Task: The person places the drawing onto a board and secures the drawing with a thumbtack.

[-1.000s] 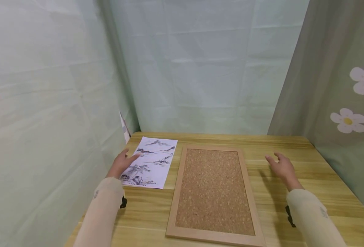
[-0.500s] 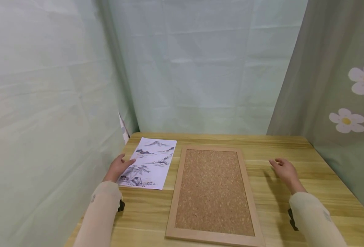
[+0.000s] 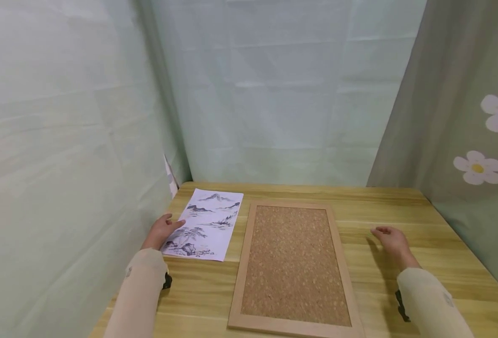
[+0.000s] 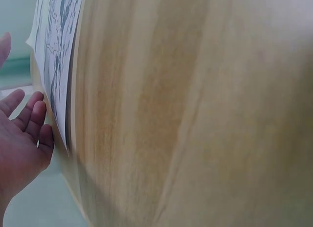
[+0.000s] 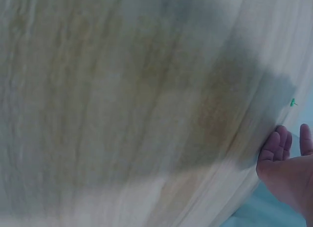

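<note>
A sheet of paper (image 3: 215, 223) with ink-style mountains and trees lies at the left of the wooden table. Beside its left edge is my left hand (image 3: 162, 231); the thumb reaches over the sheet in the head view. In the left wrist view its fingers (image 4: 35, 120) are loosely bent near the paper, thumb apart. My right hand (image 3: 391, 241) hovers low over the table's right side. A small green push pin (image 5: 293, 102) shows just beyond its loosely bent fingers in the right wrist view. Between the hands lies a wood-framed cork board (image 3: 295, 267).
The wood-grain table (image 3: 202, 291) has fabric walls on its left, back and right. A pale curtain (image 3: 274, 94) hangs behind it. White flowers (image 3: 478, 167) are printed on the right-hand fabric.
My right hand has drawn slightly back and to the right, its thumb and finger coming closer together. My left hand has slid slightly back along the paper's edge. Paper and cork board stay put.
</note>
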A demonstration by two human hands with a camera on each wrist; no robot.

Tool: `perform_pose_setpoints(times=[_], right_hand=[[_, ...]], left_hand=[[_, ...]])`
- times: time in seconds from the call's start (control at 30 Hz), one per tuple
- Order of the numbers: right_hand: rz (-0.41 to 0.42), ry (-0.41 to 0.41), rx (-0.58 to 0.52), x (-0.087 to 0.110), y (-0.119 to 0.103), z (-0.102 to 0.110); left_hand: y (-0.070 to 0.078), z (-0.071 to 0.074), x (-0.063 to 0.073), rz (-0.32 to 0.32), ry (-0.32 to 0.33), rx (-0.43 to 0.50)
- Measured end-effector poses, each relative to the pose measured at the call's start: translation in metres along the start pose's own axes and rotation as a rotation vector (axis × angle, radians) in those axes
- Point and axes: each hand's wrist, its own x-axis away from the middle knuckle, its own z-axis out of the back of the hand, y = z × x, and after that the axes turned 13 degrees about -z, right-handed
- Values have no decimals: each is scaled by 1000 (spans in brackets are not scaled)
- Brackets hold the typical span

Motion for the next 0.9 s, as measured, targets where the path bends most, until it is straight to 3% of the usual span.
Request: perform_pose_setpoints(times=[0.33,0.67,0.9], right_hand=[[-47,36,-67,-7,4,-7],[-25,178,34,-14,6,-16],[-13,246,83,-15,4,-18]], left_hand=[[-6,-1,-9,-26,-11,-20],[-16,-4,-13,-14,42,48],[-18,-10,-16,4,79,29]])
